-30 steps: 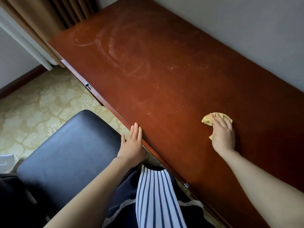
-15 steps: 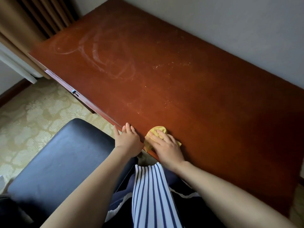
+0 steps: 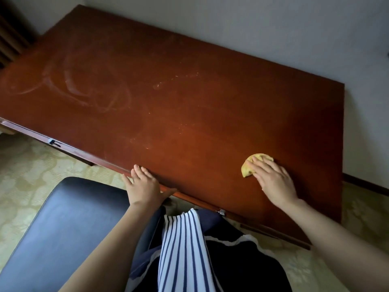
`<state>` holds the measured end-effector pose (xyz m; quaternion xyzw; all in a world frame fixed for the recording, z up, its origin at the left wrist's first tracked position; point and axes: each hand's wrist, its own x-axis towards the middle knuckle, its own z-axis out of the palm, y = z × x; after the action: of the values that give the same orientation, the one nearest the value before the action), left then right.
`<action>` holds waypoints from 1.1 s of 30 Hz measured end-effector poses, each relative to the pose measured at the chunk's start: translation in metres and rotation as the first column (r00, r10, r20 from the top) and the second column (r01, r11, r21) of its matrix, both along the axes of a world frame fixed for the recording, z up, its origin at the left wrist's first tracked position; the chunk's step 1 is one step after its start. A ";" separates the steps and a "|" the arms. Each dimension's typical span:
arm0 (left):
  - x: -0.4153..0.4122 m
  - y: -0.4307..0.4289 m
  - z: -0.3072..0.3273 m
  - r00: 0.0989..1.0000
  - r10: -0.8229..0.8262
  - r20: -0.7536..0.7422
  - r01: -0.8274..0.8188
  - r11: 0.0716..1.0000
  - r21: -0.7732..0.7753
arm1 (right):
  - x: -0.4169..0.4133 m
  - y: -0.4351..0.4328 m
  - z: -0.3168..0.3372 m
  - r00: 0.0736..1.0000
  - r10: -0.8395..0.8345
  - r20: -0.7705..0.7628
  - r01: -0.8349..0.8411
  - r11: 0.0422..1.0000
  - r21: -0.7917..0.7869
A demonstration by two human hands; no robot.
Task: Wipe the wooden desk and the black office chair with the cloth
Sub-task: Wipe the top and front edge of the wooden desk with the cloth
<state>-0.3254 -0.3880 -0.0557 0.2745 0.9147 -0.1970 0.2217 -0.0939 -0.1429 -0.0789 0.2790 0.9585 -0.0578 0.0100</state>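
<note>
Right hand [image 3: 273,182] lies flat, fingers straight and spread, pressing the yellow cloth [image 3: 246,170] onto the wooden desk [image 3: 200,114]. Cloth is bunched up, on the right part of the desktop, nearer the near edge than the wall side, and mostly covered by the fingers. Left hand [image 3: 143,186] holds nothing: palm down on the desk's near edge around mid-length, fingers straight and resting on the top, thumb out to the right along the edge. Hands are well apart. Pale curved smear marks [image 3: 84,91] on the left half of the desktop, light specks [image 3: 174,79] toward the far middle. Black office chair [image 3: 69,224] at near left, seat just beside the left forearm, set on patterned carpet [image 3: 25,175]. Striped garment [image 3: 181,249] at bottom centre. Grey wall [image 3: 252,28] runs behind the desk, dark curtain [image 3: 10,39] at far left.
</note>
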 end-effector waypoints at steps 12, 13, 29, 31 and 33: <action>-0.003 0.010 0.011 0.999 -0.012 0.042 0.014 0.998 -0.054 | -0.084 -0.036 -0.001 0.912 -0.410 0.024 0.408 0.899 -0.158; -0.005 0.011 0.012 0.998 -0.007 0.054 0.010 0.999 -0.053 | -0.091 -0.051 -0.004 0.946 -0.323 0.014 0.321 0.931 -0.175; 0.015 0.030 -0.003 0.983 0.035 0.181 -0.063 0.986 0.154 | -0.010 -0.087 -0.005 0.960 -0.236 -0.152 0.210 0.964 -0.164; 0.014 0.030 -0.005 0.983 0.035 0.179 -0.060 0.989 0.133 | 0.021 -0.078 -0.004 0.915 -0.371 -0.159 0.353 0.926 -0.132; 0.014 0.033 -0.005 0.985 0.021 0.171 -0.041 0.992 0.118 | 0.048 -0.068 -0.002 0.860 -0.488 -0.151 0.477 0.873 -0.100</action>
<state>-0.3113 -0.3550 -0.0612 0.2890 0.9069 -0.1138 0.2847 -0.0454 -0.2104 -0.0813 0.5036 0.8532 -0.1104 -0.0790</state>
